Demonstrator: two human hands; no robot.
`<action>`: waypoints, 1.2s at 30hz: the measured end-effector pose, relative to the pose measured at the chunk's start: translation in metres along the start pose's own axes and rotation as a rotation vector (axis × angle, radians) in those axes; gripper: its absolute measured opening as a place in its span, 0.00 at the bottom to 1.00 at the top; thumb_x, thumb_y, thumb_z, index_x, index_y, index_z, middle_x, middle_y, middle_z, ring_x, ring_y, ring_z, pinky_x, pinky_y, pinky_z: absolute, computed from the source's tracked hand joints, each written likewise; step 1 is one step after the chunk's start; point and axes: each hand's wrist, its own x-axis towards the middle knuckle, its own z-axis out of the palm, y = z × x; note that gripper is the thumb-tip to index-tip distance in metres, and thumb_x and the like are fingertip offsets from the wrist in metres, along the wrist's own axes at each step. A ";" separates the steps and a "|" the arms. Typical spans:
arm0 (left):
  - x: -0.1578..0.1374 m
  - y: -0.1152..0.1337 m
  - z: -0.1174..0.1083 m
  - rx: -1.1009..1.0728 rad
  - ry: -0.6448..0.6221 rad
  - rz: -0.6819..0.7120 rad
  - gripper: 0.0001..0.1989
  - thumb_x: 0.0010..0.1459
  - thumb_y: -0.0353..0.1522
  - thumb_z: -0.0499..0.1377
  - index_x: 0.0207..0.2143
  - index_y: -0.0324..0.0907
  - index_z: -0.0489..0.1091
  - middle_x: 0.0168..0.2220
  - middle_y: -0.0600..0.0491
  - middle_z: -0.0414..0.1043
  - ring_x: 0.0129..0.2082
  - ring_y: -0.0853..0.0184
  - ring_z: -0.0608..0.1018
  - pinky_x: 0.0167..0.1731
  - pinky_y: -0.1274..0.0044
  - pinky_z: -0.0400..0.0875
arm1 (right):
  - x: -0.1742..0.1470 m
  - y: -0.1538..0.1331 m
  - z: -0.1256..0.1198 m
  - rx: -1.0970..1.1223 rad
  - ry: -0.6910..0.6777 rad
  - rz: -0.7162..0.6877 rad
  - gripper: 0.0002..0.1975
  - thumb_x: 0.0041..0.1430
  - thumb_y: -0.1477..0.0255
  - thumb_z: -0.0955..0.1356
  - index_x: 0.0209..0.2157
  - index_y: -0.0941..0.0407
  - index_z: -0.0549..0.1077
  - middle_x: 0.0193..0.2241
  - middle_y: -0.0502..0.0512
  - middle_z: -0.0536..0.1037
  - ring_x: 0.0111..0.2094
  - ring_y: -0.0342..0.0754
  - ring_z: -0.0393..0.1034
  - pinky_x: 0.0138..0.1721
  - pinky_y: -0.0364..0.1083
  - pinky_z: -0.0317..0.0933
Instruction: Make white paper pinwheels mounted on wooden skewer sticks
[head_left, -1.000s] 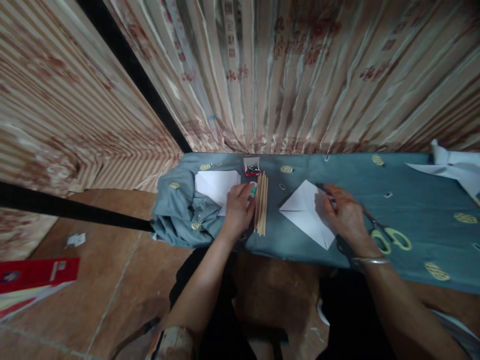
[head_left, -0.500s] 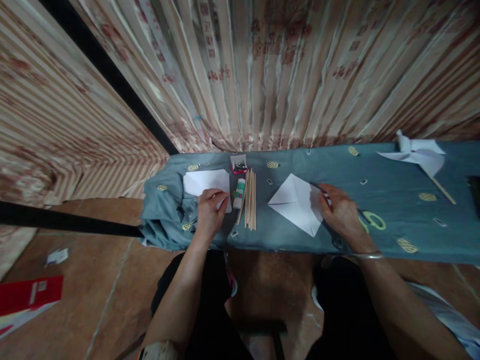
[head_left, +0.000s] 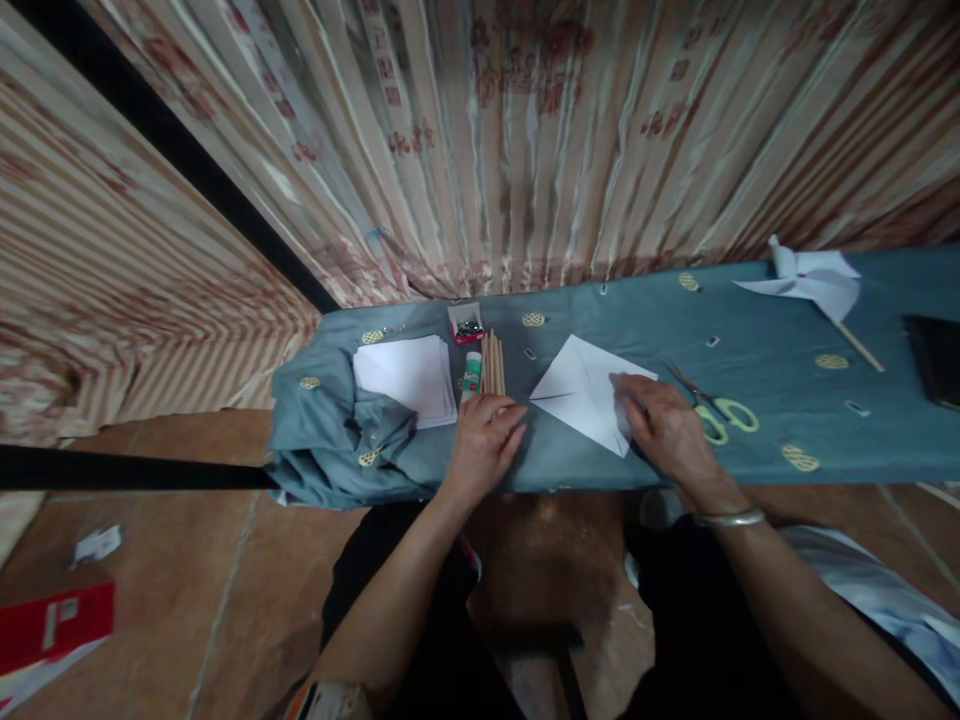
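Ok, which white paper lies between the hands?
The sheet slit at its left corner; the stack lies left of the left hand, the pinwheel right of the right hand.

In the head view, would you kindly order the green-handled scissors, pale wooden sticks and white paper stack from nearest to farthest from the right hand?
1. Scissors: just right of the right hand.
2. Wooden sticks: left, near the left hand.
3. Paper stack: farther left, beyond the sticks.

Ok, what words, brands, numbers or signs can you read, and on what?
None is readable.
Curtain: red character-like marks, too blurred.
Green-and-white tube: label too small.
Red item, lower left: pale label, too small.
Blue-green cloth: rectangular marks, too small.
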 end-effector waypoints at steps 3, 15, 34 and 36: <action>0.000 0.014 0.009 -0.022 -0.062 0.034 0.09 0.64 0.32 0.56 0.44 0.41 0.74 0.41 0.48 0.76 0.44 0.61 0.75 0.45 0.67 0.69 | -0.003 -0.004 0.000 0.007 -0.020 -0.007 0.20 0.66 0.72 0.59 0.55 0.61 0.71 0.50 0.66 0.78 0.52 0.59 0.72 0.55 0.58 0.64; 0.007 0.025 0.021 -0.015 -0.125 0.018 0.12 0.65 0.33 0.54 0.46 0.40 0.74 0.44 0.47 0.74 0.46 0.60 0.74 0.48 0.66 0.69 | -0.004 -0.010 -0.009 0.013 0.046 0.023 0.19 0.66 0.71 0.60 0.53 0.62 0.73 0.49 0.67 0.78 0.51 0.59 0.72 0.55 0.59 0.65; 0.010 -0.044 -0.010 0.232 -0.030 -0.485 0.29 0.53 0.28 0.59 0.59 0.38 0.63 0.45 0.43 0.77 0.43 0.55 0.77 0.47 0.63 0.71 | 0.009 -0.023 -0.005 0.076 0.044 0.028 0.17 0.65 0.69 0.60 0.50 0.56 0.75 0.48 0.63 0.79 0.50 0.59 0.73 0.55 0.61 0.65; 0.013 -0.045 -0.012 0.166 0.025 -0.532 0.31 0.50 0.24 0.59 0.58 0.39 0.64 0.44 0.46 0.78 0.43 0.56 0.77 0.49 0.63 0.71 | 0.013 -0.029 -0.005 0.120 0.049 0.044 0.17 0.65 0.68 0.60 0.49 0.56 0.75 0.48 0.63 0.79 0.51 0.58 0.73 0.55 0.60 0.65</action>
